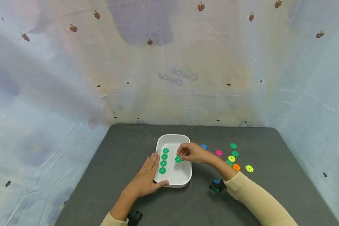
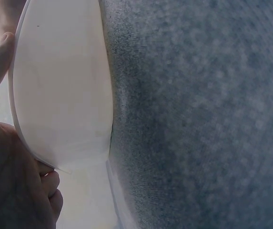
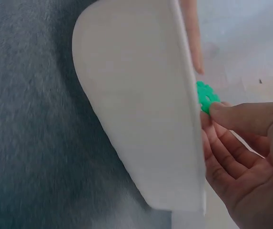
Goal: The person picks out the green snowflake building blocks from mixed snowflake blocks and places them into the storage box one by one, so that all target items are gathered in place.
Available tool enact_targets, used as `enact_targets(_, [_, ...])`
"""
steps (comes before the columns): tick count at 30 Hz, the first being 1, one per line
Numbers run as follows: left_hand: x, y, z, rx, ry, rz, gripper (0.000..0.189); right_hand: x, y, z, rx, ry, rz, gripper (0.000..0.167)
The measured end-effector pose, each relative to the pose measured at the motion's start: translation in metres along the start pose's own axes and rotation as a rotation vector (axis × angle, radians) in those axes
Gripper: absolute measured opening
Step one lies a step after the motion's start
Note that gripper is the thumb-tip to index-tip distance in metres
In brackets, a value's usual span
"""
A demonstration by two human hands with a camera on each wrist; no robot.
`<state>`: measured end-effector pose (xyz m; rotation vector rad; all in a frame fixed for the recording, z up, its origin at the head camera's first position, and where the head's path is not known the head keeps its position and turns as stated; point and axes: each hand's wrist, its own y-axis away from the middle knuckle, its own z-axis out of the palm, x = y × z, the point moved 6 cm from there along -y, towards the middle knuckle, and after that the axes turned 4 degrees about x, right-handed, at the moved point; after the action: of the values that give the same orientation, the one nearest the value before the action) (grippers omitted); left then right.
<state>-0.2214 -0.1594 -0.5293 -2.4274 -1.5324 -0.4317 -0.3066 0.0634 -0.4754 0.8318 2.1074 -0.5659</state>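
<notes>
A white tray (image 1: pixel 173 180) stands on the dark table, with several green notched discs (image 1: pixel 163 163) lying in a column along its left side. My left hand (image 1: pixel 147 177) rests against the tray's left side, fingers straight along the rim and thumb over the near left corner. In the left wrist view, that hand's thumb (image 2: pixel 0 59) lies at the rim. Over the right half of the tray, my right hand (image 1: pixel 194 153) pinches another green disc (image 3: pixel 206 97) between thumb and fingertips. The head view shows this disc above the tray floor.
Loose discs lie right of the tray: blue (image 1: pixel 204 146), pink (image 1: pixel 218 153), orange (image 1: pixel 236 167), yellow (image 1: pixel 249 169) and green (image 1: pixel 233 146) among them. Another blue disc (image 1: pixel 216 181) is by the right wrist's black strap (image 1: pixel 217 187). A patterned sheet (image 1: pixel 175 106) hangs behind the table.
</notes>
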Motion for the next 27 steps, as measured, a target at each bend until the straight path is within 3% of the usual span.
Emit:
enact_targets(7, [-0.001,0.000,0.000,-0.007,-0.007,0.008,0.122,-0.002,-0.019,0.023,-0.100,0.061,-0.040,0.008])
enact_targets(13, [0.002,0.001,-0.002,0.026,0.009,0.032,0.119,-0.002,-0.032,0.037,-0.175,0.114,-0.023,0.009])
enact_targets(19, [0.002,0.001,-0.002,0.013,0.008,0.029,0.119,0.005,-0.041,0.049,-0.248,0.159,0.002,0.011])
enact_targets(27, [0.002,0.001,-0.003,0.025,-0.005,0.044,0.119,0.012,-0.048,0.057,-0.278,0.188,0.025,0.011])
